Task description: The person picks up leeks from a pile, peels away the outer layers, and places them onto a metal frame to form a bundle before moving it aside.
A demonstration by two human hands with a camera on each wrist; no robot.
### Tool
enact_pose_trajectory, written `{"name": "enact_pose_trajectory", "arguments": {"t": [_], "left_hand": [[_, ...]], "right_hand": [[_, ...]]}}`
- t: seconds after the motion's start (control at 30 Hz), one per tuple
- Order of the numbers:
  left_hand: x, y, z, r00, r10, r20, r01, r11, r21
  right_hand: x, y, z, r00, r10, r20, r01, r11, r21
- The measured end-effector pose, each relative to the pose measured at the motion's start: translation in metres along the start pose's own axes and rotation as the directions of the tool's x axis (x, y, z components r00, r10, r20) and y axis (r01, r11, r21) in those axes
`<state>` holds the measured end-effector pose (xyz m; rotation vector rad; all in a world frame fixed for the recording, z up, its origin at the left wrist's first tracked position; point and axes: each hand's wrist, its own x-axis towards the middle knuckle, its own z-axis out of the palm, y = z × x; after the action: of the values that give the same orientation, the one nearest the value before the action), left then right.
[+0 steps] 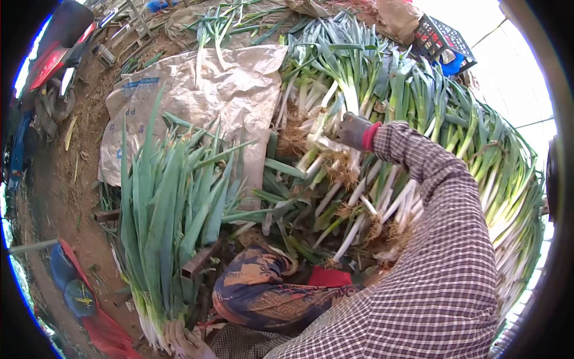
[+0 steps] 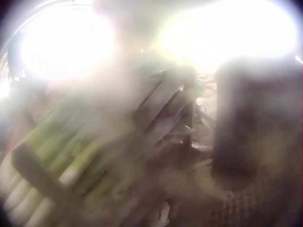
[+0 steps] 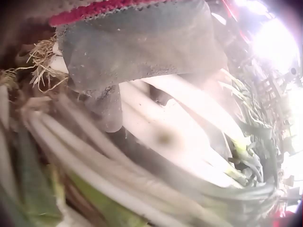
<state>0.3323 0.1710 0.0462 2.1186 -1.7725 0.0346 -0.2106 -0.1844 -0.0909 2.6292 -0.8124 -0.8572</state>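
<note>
My gloved left hand (image 1: 185, 341) grips a bundle of leeks (image 1: 161, 209) low on the white stalks, at the bottom left of the head view. Their broad green leaves fan upward. The left wrist view is hazy, with a finger (image 2: 35, 170) lying across the pale stalks (image 2: 23, 203). Farther forward, my right hand (image 1: 357, 131), in a grey glove with a red cuff, holds white leek stalks (image 3: 156, 127) at the heap. In the right wrist view the glove (image 3: 142, 47) covers part of those stalks, and its thumb hangs beside them.
A large heap of leeks (image 1: 412, 90) curves along the right, roots toward me. A pale woven sack (image 1: 239, 84) lies on the soil behind the bundle. A metal bar end (image 1: 197, 263) stands beside my bent leg (image 1: 257, 293). At the back is a black crate (image 1: 442, 45).
</note>
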Motion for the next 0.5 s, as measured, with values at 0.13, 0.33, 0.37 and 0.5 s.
{"name": "enact_pose_trajectory", "arguments": {"t": [0.13,0.33,0.37,0.5], "left_hand": [[-0.035,-0.036,-0.002,1.0,-0.002,-0.004,0.002,0.999,0.047],[-0.003,0.034,-0.036,0.938,0.223,-0.266,-0.24,0.97,-0.033],[0.004,0.05,-0.038,0.921,0.245,-0.302,-0.291,0.949,-0.12],[0.024,0.123,-0.023,0.921,0.344,-0.184,-0.389,0.767,-0.511]], "right_hand": [[-0.069,-0.074,-0.102,0.989,-0.018,0.146,-0.016,0.973,0.232],[-0.127,-0.201,-0.081,0.975,-0.17,-0.144,0.203,0.945,0.256],[-0.129,-0.206,-0.078,0.96,-0.173,-0.221,0.225,0.944,0.24],[-0.13,-0.217,-0.069,0.971,-0.036,-0.235,0.088,0.973,0.214]]}}
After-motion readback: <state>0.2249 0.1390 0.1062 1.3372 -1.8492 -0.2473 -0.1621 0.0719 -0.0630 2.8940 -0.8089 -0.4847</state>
